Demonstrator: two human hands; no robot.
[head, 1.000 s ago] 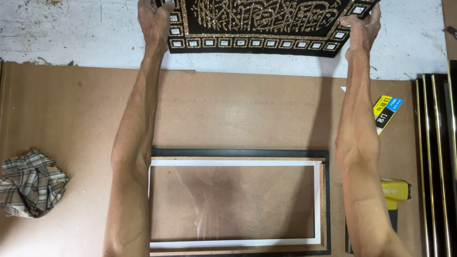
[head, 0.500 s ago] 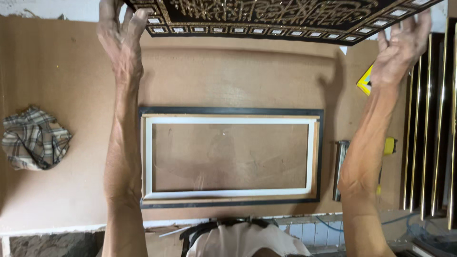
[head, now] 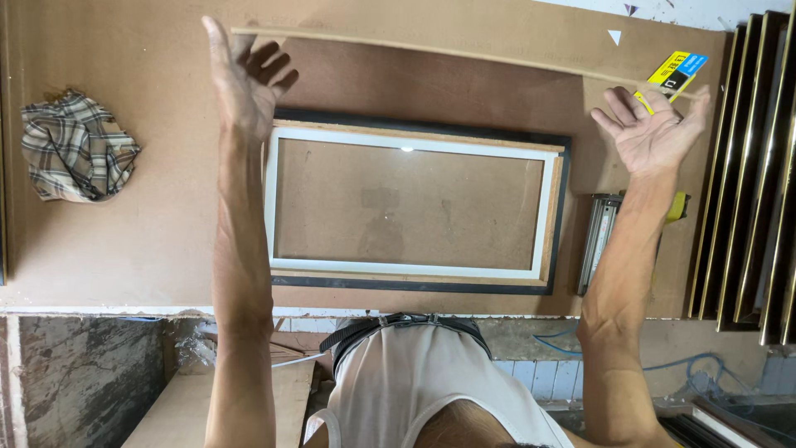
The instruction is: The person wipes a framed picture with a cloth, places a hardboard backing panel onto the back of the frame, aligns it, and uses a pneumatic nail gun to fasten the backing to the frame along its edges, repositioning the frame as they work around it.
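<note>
My left hand [head: 245, 79] and my right hand [head: 655, 133] are raised above the brown table [head: 149, 241]. Between them they hold a wide flat panel [head: 464, 56] by its two ends. It shows only as a thin tan edge running from one hand to the other. The fingers of both hands are spread, with the palms against the panel's ends. Below it on the table lies an empty picture frame [head: 414, 203], black outside with a white inner border and a glossy pane.
A crumpled plaid cloth [head: 75, 149] lies at the left. A yellow, blue and black packet [head: 676, 70] and a metal tool [head: 599, 241] sit right of the frame. Black-and-gold frame mouldings [head: 746, 182] are stacked at the far right. The table's near edge runs by my waist.
The black-and-gold decorated panel, earlier facing the camera at the far side, has been lifted and tilted until only its edge shows above the frame. Both hands rose with it.
</note>
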